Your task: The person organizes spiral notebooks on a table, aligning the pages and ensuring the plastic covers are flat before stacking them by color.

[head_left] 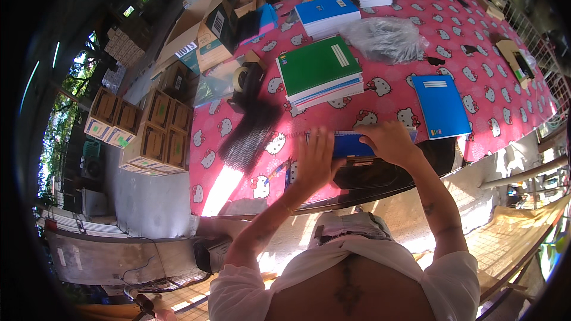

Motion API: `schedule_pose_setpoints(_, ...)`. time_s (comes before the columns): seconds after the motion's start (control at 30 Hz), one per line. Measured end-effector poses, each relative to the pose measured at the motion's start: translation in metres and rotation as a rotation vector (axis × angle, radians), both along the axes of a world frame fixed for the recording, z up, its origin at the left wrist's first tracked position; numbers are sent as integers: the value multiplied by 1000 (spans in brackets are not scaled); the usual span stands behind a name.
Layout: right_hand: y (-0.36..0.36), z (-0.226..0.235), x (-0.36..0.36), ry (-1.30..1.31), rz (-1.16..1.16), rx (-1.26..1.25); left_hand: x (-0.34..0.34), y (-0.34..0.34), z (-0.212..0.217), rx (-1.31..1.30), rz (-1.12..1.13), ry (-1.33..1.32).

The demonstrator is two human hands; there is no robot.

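both hands clasp a blue notebook [351, 142] at the table's [505, 107] near edge, left hand [315, 160] flat against its 9 o'clock end, right hand [389, 141] gripping the 3 o'clock end, apparently squaring it; green notebook stack [321, 71] at 12 o'clock

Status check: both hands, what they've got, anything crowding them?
Left hand and right hand both gripping a blue spiral-bound notebook at the table's near edge. Black bundle of spiral combs lies just left, apart.
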State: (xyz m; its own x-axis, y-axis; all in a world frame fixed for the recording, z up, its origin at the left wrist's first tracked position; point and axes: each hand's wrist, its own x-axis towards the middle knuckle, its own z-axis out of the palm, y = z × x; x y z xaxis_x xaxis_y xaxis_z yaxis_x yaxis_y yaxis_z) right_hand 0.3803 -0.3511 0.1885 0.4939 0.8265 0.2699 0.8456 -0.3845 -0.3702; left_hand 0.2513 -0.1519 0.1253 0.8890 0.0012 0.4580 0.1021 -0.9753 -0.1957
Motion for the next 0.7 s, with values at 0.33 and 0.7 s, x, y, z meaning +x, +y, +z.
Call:
schedule_pose_setpoints(0.33,5,-1,-1,-48,24,13,-40,-30,-58,-154,-300,86)
schedule_pose_setpoints(0.7,-56,18,2,-198,-121,317,-8,-38,35,-194,-269,-33)
